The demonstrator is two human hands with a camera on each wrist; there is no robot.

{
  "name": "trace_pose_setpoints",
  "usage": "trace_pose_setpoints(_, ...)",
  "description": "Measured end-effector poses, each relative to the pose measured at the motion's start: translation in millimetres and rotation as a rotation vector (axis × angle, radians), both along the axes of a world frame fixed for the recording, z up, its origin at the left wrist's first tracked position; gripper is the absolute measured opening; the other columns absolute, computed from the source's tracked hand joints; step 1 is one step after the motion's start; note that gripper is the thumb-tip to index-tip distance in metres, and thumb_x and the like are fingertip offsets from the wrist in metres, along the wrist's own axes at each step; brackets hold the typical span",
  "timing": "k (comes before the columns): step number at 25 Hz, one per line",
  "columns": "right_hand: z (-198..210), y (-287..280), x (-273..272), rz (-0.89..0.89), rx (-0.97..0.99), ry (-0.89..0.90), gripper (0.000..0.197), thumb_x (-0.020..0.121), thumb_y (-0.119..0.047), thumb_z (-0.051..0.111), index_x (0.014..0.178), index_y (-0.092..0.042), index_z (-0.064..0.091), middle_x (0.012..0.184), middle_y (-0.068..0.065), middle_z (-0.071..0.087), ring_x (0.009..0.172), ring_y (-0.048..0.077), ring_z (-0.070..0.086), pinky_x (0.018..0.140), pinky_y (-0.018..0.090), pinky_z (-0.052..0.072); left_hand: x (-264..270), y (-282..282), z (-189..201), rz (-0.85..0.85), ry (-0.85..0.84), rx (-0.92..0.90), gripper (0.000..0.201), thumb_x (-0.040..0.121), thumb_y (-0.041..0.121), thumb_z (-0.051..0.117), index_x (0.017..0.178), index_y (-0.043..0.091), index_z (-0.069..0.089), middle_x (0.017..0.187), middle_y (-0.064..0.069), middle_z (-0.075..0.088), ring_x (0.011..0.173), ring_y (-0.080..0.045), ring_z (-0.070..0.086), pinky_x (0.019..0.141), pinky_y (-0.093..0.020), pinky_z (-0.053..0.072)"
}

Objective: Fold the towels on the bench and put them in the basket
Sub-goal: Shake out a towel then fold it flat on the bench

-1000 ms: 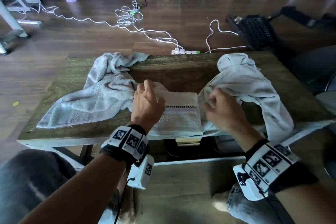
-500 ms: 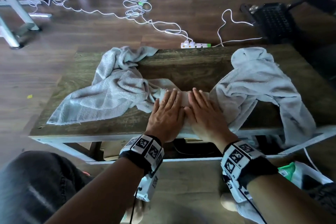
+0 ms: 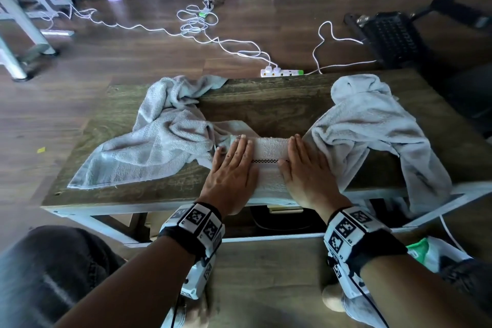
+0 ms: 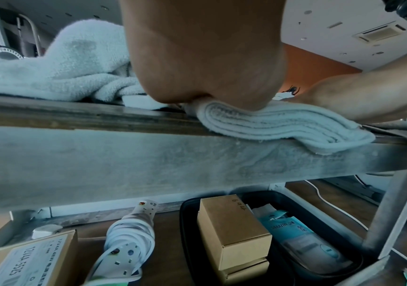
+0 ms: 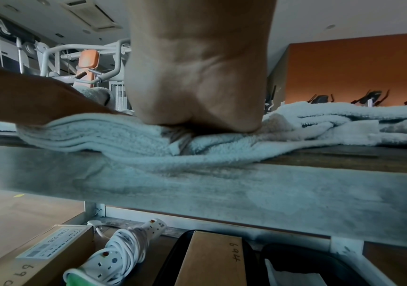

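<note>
Fingers (image 3: 241,148) of your left hand (image 3: 232,171) and of your right hand (image 3: 303,173) are straight and close together, both palms pressed flat on the folded towel (image 3: 269,153) at the desk's (image 3: 266,106) near edge, with a strip of its checkered band showing between the hands. Left wrist view shows the folded towel's stacked layers (image 4: 280,123) slightly overhanging that edge under your palm. One loose grey towel (image 3: 159,141) lies crumpled just left of the folded one, another (image 3: 372,125) just right, draping off the desk's front right; no basket identifiable.
</note>
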State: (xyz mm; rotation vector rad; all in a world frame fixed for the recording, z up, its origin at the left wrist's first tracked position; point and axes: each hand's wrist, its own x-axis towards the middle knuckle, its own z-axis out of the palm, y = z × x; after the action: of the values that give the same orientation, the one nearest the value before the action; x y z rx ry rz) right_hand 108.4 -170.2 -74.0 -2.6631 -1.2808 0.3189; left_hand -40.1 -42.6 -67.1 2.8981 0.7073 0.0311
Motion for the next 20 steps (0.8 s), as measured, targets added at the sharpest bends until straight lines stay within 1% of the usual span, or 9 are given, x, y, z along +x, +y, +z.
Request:
trace_pose_setpoints(4,0,0,-3,-0.019,-0.002,-0.014,0.077,0.097,-0.056,0.004,0.159,-0.011,-0.002,0.168,0.005,-0.003,0.154,0.017,-0.005,0.125,0.038,-0.001,-5,1,5,-0.003,0.029,0.008,0.07,0.095,0.048,-0.001,0.157,0.016,-0.006,0.165,0.001,-0.012,0.149,-0.01,-0.018,0.118,-0.05,-0.016)
trace_pose_setpoints(7,3,-1,-5,-0.046,0.002,0.001,0.074,0.1,-0.055,0.008,0.159,-0.012,-0.001,0.168,0.007,0.001,0.154,0.02,-0.004,0.125,0.037,-0.003,0,-5,13,0.03,-0.03,-0.016,0.066,0.099,0.037,0.025,0.156,0.012,0.007,0.165,-0.004,0.002,0.152,-0.018,-0.006,0.12,-0.053,-0.011)
trace_pose_setpoints(10,8,0,-9,-0.05,0.013,0.013,0.071,0.101,-0.055,0.011,0.159,-0.015,-0.001,0.167,0.008,0.005,0.154,0.022,-0.002,0.123,0.038,-0.002,7,-14,24,0.211,-0.144,-0.03,0.064,0.087,0.031,0.044,0.145,0.007,0.03,0.151,-0.014,0.036,0.144,-0.029,0.027,0.12,-0.05,0.013)
trace_pose_setpoints(12,10,-1,-11,-0.051,0.014,0.021,0.07,0.102,-0.053,0.013,0.158,-0.015,-0.001,0.166,0.01,0.007,0.154,0.024,0.0,0.123,0.039,-0.001,13,-22,31,0.351,-0.177,-0.041,0.055,0.082,0.031,0.051,0.131,0.009,0.039,0.131,-0.014,0.054,0.126,-0.033,0.044,0.108,-0.046,0.03)
trace_pose_setpoints(14,11,0,-11,-0.041,0.039,0.002,0.069,0.102,-0.052,0.014,0.157,-0.013,0.002,0.165,0.013,0.013,0.153,0.027,0.004,0.124,0.04,0.002,18,-27,41,0.439,-0.125,-0.134,0.051,0.079,0.032,0.058,0.12,0.009,0.038,0.119,-0.015,0.057,0.116,-0.036,0.048,0.098,-0.046,0.036)
trace_pose_setpoints(17,14,0,-9,-0.024,0.045,-0.015,0.069,0.102,-0.052,0.017,0.157,-0.011,0.007,0.163,0.016,0.019,0.152,0.029,0.01,0.123,0.042,0.006,34,-17,52,0.586,-0.177,-0.438,0.07,0.078,0.026,0.066,0.132,-0.003,0.031,0.124,-0.018,0.054,0.121,-0.037,0.05,0.099,-0.042,0.042)
trace_pose_setpoints(18,14,2,-6,-0.028,0.027,0.008,0.071,0.102,-0.053,0.021,0.157,-0.01,0.006,0.163,0.016,0.019,0.152,0.03,0.012,0.122,0.044,0.008,38,-12,56,0.618,-0.218,-0.571,0.066,0.078,0.023,0.067,0.13,-0.006,0.038,0.12,-0.016,0.059,0.114,-0.032,0.057,0.091,-0.035,0.049)
trace_pose_setpoints(19,21,3,-4,-0.047,0.011,0.039,0.074,0.102,-0.054,0.025,0.157,-0.009,0.006,0.162,0.017,0.02,0.151,0.032,0.014,0.121,0.047,0.01,40,-10,64,0.629,-0.293,-0.708,0.048,0.079,0.019,0.068,0.118,-0.004,0.053,0.105,-0.01,0.065,0.096,-0.024,0.064,0.073,-0.026,0.052)
trace_pose_setpoints(20,30,5,-3,-0.077,0.029,0.068,0.077,0.101,-0.055,0.029,0.156,-0.007,0.009,0.16,0.018,0.024,0.149,0.035,0.019,0.119,0.049,0.015,40,-9,72,0.61,-0.362,-0.827,0.02,0.08,0.015,0.069,0.095,0.003,0.063,0.083,-0.004,0.065,0.073,-0.015,0.064,0.054,-0.019,0.047)
